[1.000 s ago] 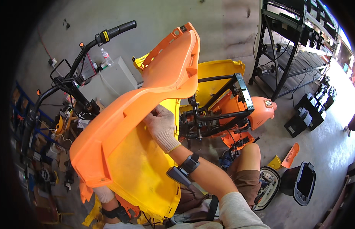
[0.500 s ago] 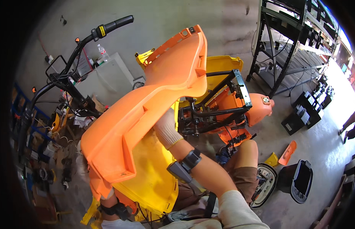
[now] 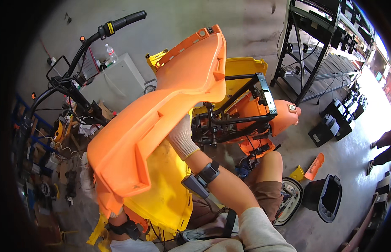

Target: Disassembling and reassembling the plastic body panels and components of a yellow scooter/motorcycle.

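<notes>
An orange molded plastic body panel [image 3: 157, 122] is held over a larger yellow panel [image 3: 164, 189]. My gloved right hand [image 3: 183, 136] grips the orange panel from beneath its inner edge, its fingertips hidden. My gloved left hand [image 3: 89, 176] holds that panel's left end, partly hidden behind it. Just right of my right hand is a black steel vehicle frame [image 3: 246, 122] with an orange rear fairing [image 3: 281, 117] and a yellow panel [image 3: 241, 67] behind. Black handlebars [image 3: 84, 52] rise to the left.
Metal shelving [image 3: 313, 59] stands at back right, near black boxes [image 3: 330, 126]. A grey cabinet [image 3: 115, 80] and cluttered parts lie left. An open black bin [image 3: 328, 197], seat-like shell [image 3: 290, 201] and small orange piece [image 3: 314, 166] lie on the floor. Another person's legs [image 3: 382, 149] are at far right.
The orange panel shifted rightward and its near end rose slightly; my right hand went further under it. My left hand now shows beside its left end. The other person's legs came further into view.
</notes>
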Motion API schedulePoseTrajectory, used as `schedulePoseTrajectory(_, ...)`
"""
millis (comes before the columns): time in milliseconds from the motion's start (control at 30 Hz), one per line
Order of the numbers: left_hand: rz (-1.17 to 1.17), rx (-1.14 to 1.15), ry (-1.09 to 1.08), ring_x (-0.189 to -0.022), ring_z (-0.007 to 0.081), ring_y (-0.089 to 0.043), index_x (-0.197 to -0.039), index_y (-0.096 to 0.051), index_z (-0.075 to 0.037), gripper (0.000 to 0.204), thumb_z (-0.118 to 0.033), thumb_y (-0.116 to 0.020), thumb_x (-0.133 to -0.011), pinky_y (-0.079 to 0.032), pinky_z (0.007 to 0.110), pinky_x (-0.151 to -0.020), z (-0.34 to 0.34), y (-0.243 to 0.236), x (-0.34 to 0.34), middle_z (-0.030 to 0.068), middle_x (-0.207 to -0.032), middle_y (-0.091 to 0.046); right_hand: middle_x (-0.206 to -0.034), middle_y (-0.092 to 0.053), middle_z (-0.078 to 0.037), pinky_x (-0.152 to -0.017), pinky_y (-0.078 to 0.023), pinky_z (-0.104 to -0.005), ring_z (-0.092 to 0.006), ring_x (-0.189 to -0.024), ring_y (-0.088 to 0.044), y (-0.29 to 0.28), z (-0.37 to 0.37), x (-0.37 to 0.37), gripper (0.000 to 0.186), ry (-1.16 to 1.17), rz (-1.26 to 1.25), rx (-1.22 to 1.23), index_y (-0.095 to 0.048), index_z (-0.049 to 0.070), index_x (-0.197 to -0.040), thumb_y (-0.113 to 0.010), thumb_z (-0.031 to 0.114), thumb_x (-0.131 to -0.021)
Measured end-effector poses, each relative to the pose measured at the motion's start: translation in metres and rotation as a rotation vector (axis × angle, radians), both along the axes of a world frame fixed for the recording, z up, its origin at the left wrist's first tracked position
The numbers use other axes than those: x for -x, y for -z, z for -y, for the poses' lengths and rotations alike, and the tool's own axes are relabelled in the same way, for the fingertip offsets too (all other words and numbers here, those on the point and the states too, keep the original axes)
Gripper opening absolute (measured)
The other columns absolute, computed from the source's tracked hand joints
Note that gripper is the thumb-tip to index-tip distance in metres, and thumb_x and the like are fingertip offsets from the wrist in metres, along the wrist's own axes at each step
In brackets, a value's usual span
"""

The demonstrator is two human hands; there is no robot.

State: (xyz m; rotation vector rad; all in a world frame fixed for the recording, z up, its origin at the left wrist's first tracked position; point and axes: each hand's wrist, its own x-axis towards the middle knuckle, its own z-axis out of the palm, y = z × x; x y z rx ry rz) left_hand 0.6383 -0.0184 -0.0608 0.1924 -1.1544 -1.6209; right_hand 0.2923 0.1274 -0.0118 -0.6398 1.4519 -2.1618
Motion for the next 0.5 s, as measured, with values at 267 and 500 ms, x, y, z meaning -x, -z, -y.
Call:
schedulePoseTrajectory(267,0.091,0.177,-0.237,-0.097,0.0232,-0.063,-0.122,-0.056,0.0,0.034,-0.006,-0.064,-0.089,-0.051,0.039,-0.087,-0.075,-0.062,0.069,0.0112,-0.115,-0.061,-0.081,-0.07,-0.007,-0.07,-0.051,-0.0293,-0.0151,-0.072,-0.065,-0.006,0.005,-0.007,0.03,0.026,0.011,-0.19,-0.069,0.004,-0.1,-0.071,0.029,-0.084)
schedulePoseTrajectory(500,0.264,0.062,-0.527,-0.08,0.0155,-0.061,-0.101,-0.065,0.001,0.02,0.003,-0.068,-0.081,-0.05,0.032,-0.074,-0.104,-0.095,0.103,0.0056,-0.093,-0.064,-0.088,-0.072,-0.013,-0.075,-0.052,-0.0317,-0.0202,-0.08,-0.069,-0.006,0.002,-0.004,0.032,0.017,-0.057,-0.057,-0.073,0.003,-0.099,-0.065,0.032,-0.088)
